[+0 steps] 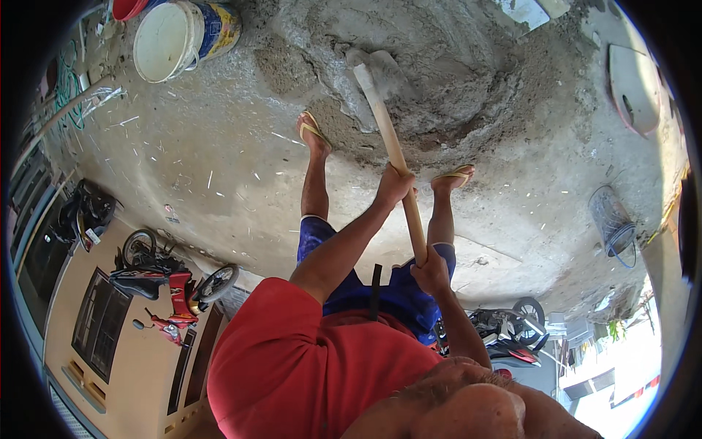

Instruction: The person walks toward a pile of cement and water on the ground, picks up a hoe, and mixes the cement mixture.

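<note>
My left hand (395,186) grips the wooden handle (388,126) of what looks like a hoe, around its middle. Nearer my body, my right hand (431,271) is closed around the handle's rear end. The far end of the tool reaches into a heap of wet grey mortar or concrete mix (455,88) on the ground. Its mix-coated blade (388,68) is blurred and partly sunk in the heap. My feet, in yellow flip-flops, stand apart at the near edge of the mix.
A white plastic bucket (167,44) lies tipped at the far left beside a red container (127,7). A grey bucket (611,217) lies at right, below a pale flat board (633,90). A green hose (67,90) is coiled at left. Motorcycles (175,274) stand by the house wall.
</note>
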The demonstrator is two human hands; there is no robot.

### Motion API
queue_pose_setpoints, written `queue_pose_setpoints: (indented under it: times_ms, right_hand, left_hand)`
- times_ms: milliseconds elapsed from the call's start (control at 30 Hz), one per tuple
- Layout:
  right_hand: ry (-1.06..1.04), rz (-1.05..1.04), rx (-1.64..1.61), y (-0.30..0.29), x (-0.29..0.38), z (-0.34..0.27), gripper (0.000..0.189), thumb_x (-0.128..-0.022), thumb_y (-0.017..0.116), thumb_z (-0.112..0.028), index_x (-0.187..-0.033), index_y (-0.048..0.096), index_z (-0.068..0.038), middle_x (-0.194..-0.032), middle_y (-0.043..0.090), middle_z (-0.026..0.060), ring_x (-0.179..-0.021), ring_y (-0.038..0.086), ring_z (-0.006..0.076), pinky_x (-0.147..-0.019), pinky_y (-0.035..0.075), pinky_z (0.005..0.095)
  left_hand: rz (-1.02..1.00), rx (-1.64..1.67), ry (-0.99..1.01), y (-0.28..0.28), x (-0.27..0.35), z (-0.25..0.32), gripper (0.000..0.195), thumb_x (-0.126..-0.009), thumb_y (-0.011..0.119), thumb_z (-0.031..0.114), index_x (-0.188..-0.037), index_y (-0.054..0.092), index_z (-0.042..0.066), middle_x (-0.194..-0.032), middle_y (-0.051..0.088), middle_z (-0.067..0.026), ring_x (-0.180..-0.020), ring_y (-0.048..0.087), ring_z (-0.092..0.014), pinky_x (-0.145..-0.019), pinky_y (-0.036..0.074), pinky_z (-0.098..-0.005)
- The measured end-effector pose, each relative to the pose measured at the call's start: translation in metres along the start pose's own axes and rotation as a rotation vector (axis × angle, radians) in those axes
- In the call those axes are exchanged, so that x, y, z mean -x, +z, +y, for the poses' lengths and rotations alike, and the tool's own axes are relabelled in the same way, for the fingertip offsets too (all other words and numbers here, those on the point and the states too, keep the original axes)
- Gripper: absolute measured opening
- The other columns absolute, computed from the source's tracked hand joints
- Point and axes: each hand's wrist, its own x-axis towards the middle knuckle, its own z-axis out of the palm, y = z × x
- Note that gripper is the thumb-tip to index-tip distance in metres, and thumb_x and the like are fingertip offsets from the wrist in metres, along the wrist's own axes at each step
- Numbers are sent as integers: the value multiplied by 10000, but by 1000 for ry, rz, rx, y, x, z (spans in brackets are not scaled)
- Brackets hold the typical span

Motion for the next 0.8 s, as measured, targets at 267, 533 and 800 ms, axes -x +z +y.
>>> queue_pose_setpoints:
  times_ms: [267,533,800]
  right_hand:
    - [-144,64,28,8,-94,-92,349,-738,682,-143,-1011,529,11,-805,650,263,-821,654,451,-713,520,499]
    - [-382,65,-163,-3,-120,-177,398,-715,696,-157,-1035,549,28,-821,644,237,-771,661,383,-694,512,445]
    - [-368,-77,-95,-29,-163,-181,439,-723,680,-207,-1073,574,37,-942,667,270,-921,660,418,-820,516,469]
  left_hand:
    - [71,46,243,-54,-65,116,302,-828,636,29,-1021,411,-29,-775,568,-117,-561,647,-214,-479,556,-355]
    - [257,0,446,-100,-49,234,149,-815,627,31,-890,525,-47,-743,583,-102,-537,616,-201,-467,527,-338]
    - [336,-59,199,-127,-118,214,101,-807,624,31,-838,558,-38,-714,568,-107,-569,619,-245,-512,554,-389]
